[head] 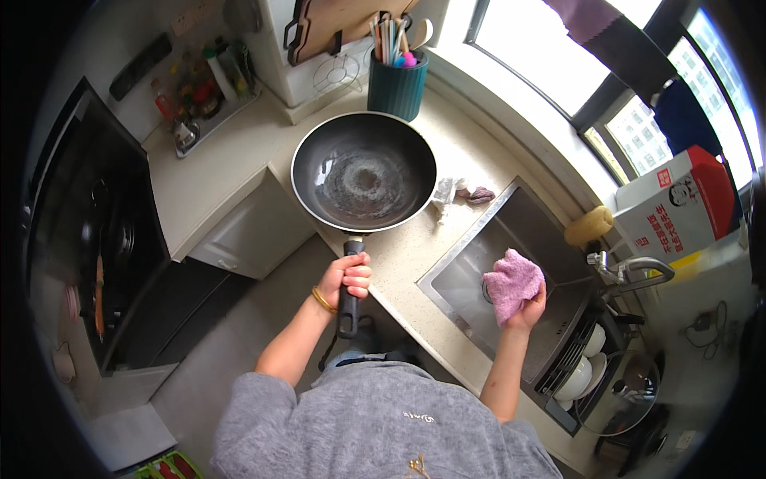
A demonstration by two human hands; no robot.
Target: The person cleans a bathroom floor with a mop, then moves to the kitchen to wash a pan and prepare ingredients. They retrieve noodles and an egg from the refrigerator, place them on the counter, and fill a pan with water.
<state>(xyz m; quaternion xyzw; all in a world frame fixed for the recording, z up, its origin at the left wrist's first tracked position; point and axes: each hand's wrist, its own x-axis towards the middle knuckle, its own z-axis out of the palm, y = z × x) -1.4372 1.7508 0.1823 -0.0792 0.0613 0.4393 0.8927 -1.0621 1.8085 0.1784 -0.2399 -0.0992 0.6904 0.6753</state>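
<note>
My left hand [346, 278] is wrapped around the black handle [349, 311] of a dark frying pan [365, 173]. The pan is over the corner of the speckled countertop [398, 269]; whether it rests there or is held just above, I cannot tell. Its inside faces up, with a whitish, streaky ring on the bottom. Over the stainless steel sink [467, 269], my right hand [528, 308] holds a pink cloth [514, 284] bunched in its fingers. The cloth hides part of the drain.
A crumpled white plastic bag [447, 194] lies between pan and sink. Behind the pan stands a green utensil holder [397, 90]. The faucet [643, 266] and a dish rack with white bowls [574, 380] are at the right. A gas stove [119, 239] is at the left.
</note>
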